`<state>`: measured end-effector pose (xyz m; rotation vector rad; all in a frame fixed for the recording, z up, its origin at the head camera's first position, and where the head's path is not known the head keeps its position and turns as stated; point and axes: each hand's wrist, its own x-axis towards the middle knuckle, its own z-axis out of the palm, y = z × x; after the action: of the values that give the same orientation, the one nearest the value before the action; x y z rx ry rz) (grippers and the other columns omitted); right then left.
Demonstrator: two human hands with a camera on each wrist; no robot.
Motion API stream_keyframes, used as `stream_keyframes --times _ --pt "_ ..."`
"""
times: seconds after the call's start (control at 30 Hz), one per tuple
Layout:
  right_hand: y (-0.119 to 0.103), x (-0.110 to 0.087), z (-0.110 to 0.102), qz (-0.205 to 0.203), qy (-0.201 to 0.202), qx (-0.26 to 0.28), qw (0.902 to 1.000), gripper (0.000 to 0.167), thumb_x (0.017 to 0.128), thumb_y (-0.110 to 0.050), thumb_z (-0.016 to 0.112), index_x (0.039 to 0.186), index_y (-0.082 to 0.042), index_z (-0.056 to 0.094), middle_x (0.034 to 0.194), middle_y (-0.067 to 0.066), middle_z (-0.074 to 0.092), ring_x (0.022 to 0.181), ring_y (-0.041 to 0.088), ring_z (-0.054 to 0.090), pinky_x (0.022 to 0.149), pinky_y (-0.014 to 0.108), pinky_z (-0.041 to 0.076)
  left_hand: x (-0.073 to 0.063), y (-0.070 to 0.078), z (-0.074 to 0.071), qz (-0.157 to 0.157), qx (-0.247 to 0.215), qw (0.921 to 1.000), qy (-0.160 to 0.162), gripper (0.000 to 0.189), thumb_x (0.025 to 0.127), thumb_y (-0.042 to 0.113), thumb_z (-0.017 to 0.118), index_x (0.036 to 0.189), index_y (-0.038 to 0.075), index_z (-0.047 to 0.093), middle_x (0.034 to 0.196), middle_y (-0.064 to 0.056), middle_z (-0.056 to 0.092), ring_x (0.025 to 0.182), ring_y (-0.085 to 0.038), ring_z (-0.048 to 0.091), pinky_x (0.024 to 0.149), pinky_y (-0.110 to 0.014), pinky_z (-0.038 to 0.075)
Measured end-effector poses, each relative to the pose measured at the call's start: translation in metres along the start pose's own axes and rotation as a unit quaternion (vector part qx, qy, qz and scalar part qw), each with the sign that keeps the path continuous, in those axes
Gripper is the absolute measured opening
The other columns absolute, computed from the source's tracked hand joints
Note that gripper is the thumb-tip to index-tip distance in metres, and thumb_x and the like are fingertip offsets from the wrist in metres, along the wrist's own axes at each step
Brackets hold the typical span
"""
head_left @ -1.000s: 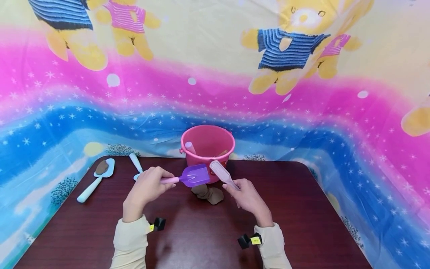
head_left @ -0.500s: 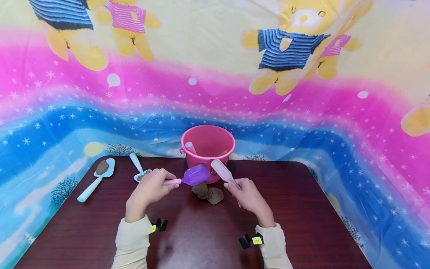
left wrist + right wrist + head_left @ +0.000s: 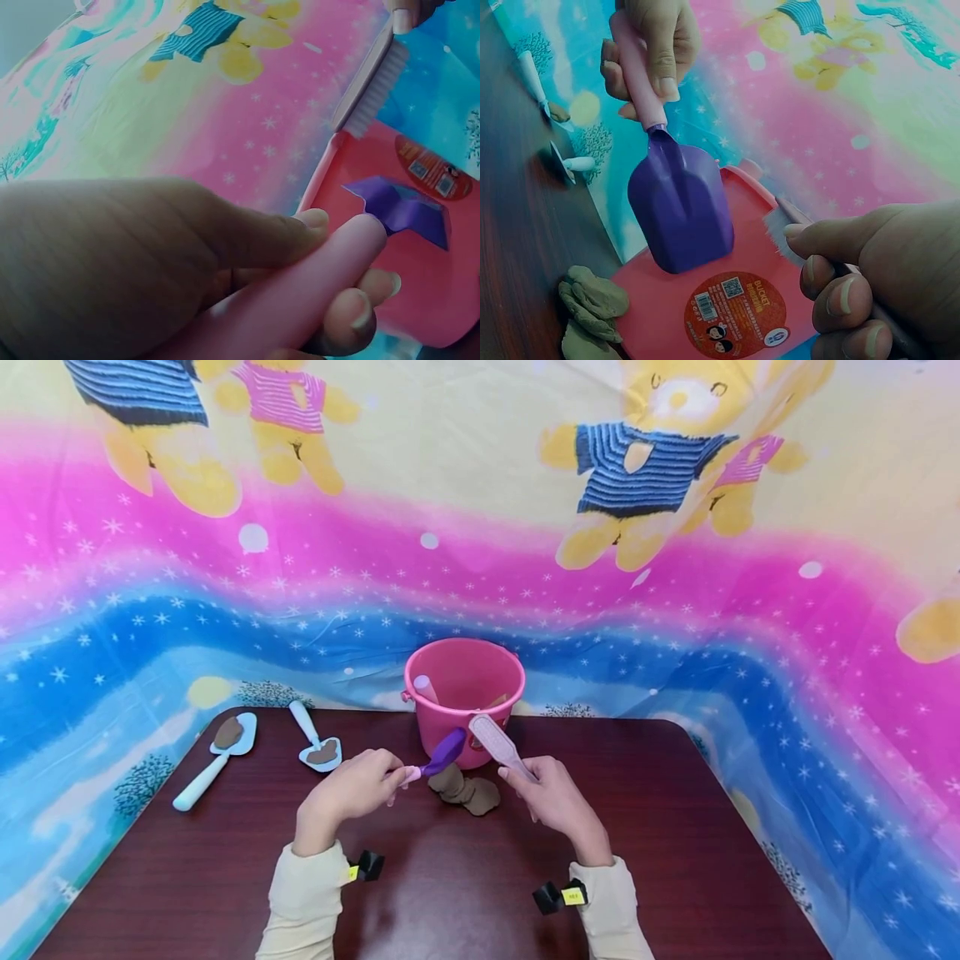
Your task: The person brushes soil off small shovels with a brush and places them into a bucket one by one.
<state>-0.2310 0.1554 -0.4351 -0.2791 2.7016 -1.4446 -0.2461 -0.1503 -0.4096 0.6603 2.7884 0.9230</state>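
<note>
My left hand grips the pink handle of a toy shovel with a purple blade. In the head view the blade stands nearly edge-on in front of the pink bucket. The brush is in my right hand, pinched by its handle. White bristles of the brush show in the left wrist view, close to the bucket's rim. The right wrist view shows the broad purple blade, with no clay visible on that face. Brown clay lumps lie on the table at the bucket's foot.
Two light blue trowels lie at the left, one near the table edge and another farther in, each with brown clay on its blade. A pink handle leans inside the bucket. Printed cloth hangs behind the table.
My left hand has moved slightly right and turned the shovel, so its blade now shows edge-on. The inner trowel's blade has come into view. The right hand and brush have barely moved.
</note>
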Motion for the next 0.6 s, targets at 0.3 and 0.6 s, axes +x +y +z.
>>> stream_keyframes --times 0.3,0.6 --pt "-0.0027 -0.0009 0.0023 -0.002 0.0 -0.001 1.0 0.039 0.098 -0.042 0.066 0.082 -0.007 0.061 0.055 0.004 0.049 0.04 0.016 0.046 0.038 0.029 0.036 0.0037 -0.0002 0.004 0.046 -0.035 0.9983 0.007 0.023 0.096 0.027 0.071 0.077 0.014 0.069 0.058 0.006 0.054 0.053 -0.009 0.046 0.055 -0.027 0.042" --pt "-0.0043 -0.0009 0.0027 -0.014 0.004 0.0 0.9999 0.04 0.098 -0.042 0.066 0.08 -0.007 0.06 0.055 0.003 0.049 0.04 0.016 0.047 0.038 0.03 0.036 0.0034 0.0053 0.0052 0.044 -0.043 0.9981 -0.008 0.017 0.095 0.023 0.073 0.083 0.012 0.069 0.059 0.001 0.063 0.053 -0.01 0.059 0.065 -0.029 0.051"
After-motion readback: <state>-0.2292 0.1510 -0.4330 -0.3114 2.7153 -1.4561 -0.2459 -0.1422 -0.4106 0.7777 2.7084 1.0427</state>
